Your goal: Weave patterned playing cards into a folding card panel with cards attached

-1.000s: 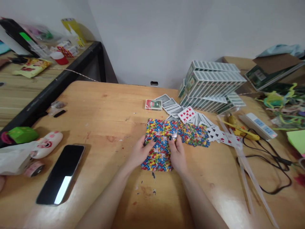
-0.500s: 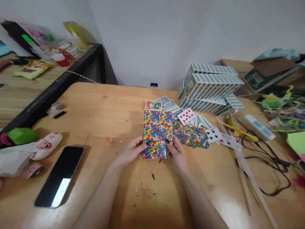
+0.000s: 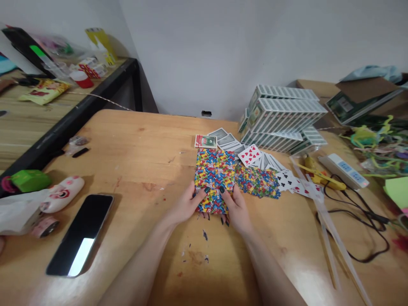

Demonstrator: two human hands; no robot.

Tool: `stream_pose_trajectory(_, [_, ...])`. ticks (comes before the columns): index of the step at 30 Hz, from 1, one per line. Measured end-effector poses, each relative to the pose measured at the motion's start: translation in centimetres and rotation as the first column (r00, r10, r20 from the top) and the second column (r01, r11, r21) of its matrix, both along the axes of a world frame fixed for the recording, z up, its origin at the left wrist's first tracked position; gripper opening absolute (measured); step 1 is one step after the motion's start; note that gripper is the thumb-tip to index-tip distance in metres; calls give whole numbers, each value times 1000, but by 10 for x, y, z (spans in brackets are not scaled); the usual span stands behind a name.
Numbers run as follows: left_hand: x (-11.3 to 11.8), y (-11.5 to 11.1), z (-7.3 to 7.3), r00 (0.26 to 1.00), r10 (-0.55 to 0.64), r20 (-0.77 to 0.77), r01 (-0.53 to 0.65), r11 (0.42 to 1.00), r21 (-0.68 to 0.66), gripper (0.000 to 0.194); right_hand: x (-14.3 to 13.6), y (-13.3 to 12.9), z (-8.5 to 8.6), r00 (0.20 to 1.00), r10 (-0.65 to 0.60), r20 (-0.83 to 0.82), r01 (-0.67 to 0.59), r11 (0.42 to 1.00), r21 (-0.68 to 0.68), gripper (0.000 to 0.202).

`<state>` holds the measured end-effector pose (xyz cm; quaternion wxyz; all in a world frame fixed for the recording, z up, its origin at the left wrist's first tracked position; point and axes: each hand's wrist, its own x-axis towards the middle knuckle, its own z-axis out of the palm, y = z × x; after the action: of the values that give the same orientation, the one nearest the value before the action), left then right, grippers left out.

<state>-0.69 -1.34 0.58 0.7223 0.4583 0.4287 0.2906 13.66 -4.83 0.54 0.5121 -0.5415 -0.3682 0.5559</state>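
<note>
Both my hands hold a colourful patterned sheet (image 3: 214, 174) of joined cards just above the wooden table (image 3: 143, 140). My left hand (image 3: 186, 206) grips its near left edge with the thumb on top. My right hand (image 3: 235, 208) grips the near right edge the same way. A second sheet of the same pattern (image 3: 259, 182) lies flat on the table to the right of the held one. Loose playing cards (image 3: 251, 155) are spread behind both sheets, some face up.
Stacked card boxes (image 3: 282, 117) stand at the back right, a single red deck box (image 3: 205, 141) near them. A glue gun (image 3: 318, 174), glue sticks (image 3: 331, 238), power strip (image 3: 344, 170) and cable lie right. A phone (image 3: 81, 233) and a pink case (image 3: 62, 194) lie left.
My hands lifted the patterned sheet off the table, tilted it up and away, and it now shows a shorter length between my hands than a second ago.
</note>
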Motion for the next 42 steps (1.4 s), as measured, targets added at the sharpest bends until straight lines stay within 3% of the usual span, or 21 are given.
stream_pose_trajectory(10, [7,-2,-1,997,64,-44,-62,997,34,33,-2,-1,4,997,-23,72,23,1000,-4,25])
stream_pose_trajectory(15, [9,1,0,991,133,-16,-130,986,104,37,-3,0,1,998,-60,-2,60,998,-5,30])
stream_pose_trajectory(22, [1,8,-1,967,254,-33,-252,965,68,33,0,0,-7,988,-76,-133,79,997,15,28])
stream_pose_trajectory(25, [-9,10,1,975,215,-56,-208,972,109,31,6,3,-13,984,-136,-115,143,989,50,21])
stream_pose_trajectory(29, [-20,13,6,992,61,-114,-40,984,172,26,11,6,-15,961,-275,-18,275,961,-14,35])
stream_pose_trajectory(31, [-22,15,7,991,122,-59,-109,975,192,34,10,5,-11,977,-210,-36,209,977,-34,33])
stream_pose_trajectory(33, [-22,18,7,966,255,-38,-245,955,166,39,7,3,-5,992,-58,-114,56,998,-18,26])
stream_pose_trajectory(36, [-20,21,4,920,374,-113,-360,924,127,36,1,0,3,979,124,-160,-127,992,-6,27])
stream_pose_trajectory(39, [-16,18,0,922,348,-170,-316,930,187,34,-5,-1,2,998,33,-54,-36,998,-53,31])
stream_pose_trajectory(42, [-9,10,-4,922,325,-209,-266,927,265,32,-8,-1,-5,993,-75,93,76,997,-14,36])
